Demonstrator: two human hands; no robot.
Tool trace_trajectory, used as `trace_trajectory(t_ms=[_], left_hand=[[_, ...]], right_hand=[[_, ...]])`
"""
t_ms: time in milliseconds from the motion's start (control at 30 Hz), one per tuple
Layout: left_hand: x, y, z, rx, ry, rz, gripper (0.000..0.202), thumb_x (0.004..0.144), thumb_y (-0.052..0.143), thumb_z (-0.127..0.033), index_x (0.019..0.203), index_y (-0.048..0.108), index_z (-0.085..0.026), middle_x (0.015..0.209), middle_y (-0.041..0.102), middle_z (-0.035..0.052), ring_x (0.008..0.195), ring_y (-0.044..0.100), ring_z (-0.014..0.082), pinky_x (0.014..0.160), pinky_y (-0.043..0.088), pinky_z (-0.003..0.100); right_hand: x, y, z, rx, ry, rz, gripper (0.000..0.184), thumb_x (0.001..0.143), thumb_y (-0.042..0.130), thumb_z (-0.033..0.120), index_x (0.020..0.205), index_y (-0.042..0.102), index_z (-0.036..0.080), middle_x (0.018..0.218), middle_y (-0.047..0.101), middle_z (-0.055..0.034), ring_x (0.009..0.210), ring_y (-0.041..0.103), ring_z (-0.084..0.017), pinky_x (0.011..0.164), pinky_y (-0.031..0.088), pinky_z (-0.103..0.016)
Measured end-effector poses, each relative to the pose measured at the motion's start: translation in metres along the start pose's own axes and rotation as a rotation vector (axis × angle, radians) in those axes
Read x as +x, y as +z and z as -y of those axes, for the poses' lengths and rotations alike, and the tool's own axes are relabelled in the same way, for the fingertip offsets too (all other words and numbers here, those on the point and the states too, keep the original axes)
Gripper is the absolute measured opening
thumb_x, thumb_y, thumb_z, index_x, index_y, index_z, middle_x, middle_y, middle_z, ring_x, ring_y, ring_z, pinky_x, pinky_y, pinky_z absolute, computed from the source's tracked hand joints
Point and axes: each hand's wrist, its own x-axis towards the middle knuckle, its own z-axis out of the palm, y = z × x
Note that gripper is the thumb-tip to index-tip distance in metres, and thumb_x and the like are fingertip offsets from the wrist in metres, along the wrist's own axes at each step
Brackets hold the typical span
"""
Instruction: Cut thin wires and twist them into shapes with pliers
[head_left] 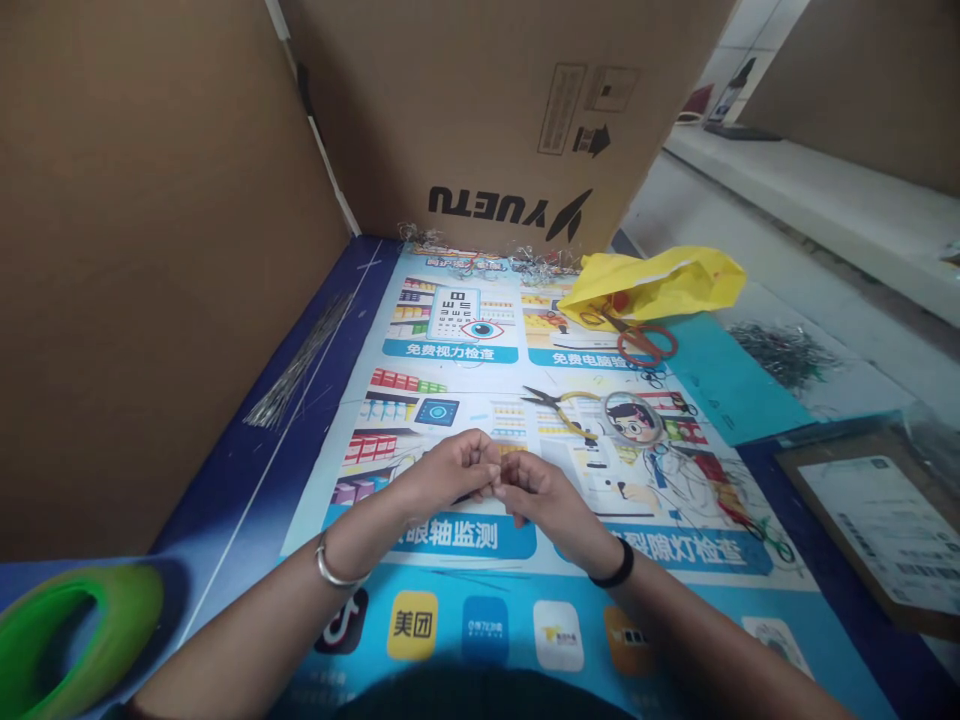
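Observation:
My left hand (459,468) and my right hand (536,487) meet fingertip to fingertip over the printed poster (442,380). Both are closed in a pinch, and whatever sits between the fingers is too small or hidden to name. Just beyond them lie pliers (559,402) with yellow handles, jaws pointing left. Beside the pliers is a round, clear-rimmed roll (634,419). To the right of my right hand, thin loose wires (686,485) spread over the poster.
Cardboard walls (480,110) stand at the back and left. Straight wires (300,365) lie at left, near a green tape roll (82,635). At right are orange-handled scissors (645,340), a yellow bag (660,280), a wire heap (784,352) and a labelled package (885,520).

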Motion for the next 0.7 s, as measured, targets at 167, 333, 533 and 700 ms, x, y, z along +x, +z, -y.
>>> trace_trajectory(t_ms=[167, 333, 533, 700], left_hand=[[0.001, 0.001, 0.002, -0.087, -0.019, 0.016, 0.021, 0.075, 0.061, -0.031, 0.083, 0.049, -0.016, 0.062, 0.052, -0.0033, 0.053, 0.045, 0.0064, 0.051, 0.03, 0.019], [-0.004, -0.009, -0.017, 0.069, 0.032, 0.017, 0.016, 0.075, 0.059, -0.029, 0.079, 0.051, -0.016, 0.061, 0.05, -0.0037, 0.056, 0.046, 0.0076, 0.056, 0.036, 0.022], [-0.047, -0.061, -0.046, 0.346, 0.044, -0.232, 0.018, 0.075, 0.056, -0.035, 0.08, 0.052, -0.019, 0.07, 0.052, -0.0008, 0.064, 0.048, 0.0117, 0.062, 0.042, 0.026], [-0.107, -0.117, -0.018, 0.385, 0.001, -0.577, 0.018, 0.075, 0.058, -0.035, 0.081, 0.053, -0.019, 0.07, 0.052, -0.0021, 0.064, 0.048, 0.0113, 0.062, 0.041, 0.024]], right_hand=[[-0.001, -0.002, -0.001, -0.041, 0.021, 0.023, 0.028, 0.077, 0.059, 0.043, 0.077, 0.05, 0.017, 0.062, 0.05, 0.0048, 0.049, 0.048, -0.006, 0.045, 0.04, -0.019], [-0.005, -0.003, -0.001, -0.199, 0.025, 0.039, 0.023, 0.083, 0.053, 0.04, 0.077, 0.053, 0.018, 0.062, 0.05, 0.0037, 0.053, 0.049, -0.008, 0.049, 0.041, -0.021], [-0.023, 0.004, 0.007, -0.834, -0.215, 0.291, 0.023, 0.077, 0.063, 0.038, 0.09, 0.061, 0.018, 0.084, 0.06, -0.0036, 0.075, 0.055, -0.015, 0.064, 0.042, -0.025], [-0.038, 0.014, 0.006, -1.297, -0.359, 0.368, 0.006, 0.08, 0.059, 0.021, 0.085, 0.057, 0.018, 0.087, 0.058, -0.0053, 0.081, 0.053, -0.02, 0.064, 0.039, -0.029]])
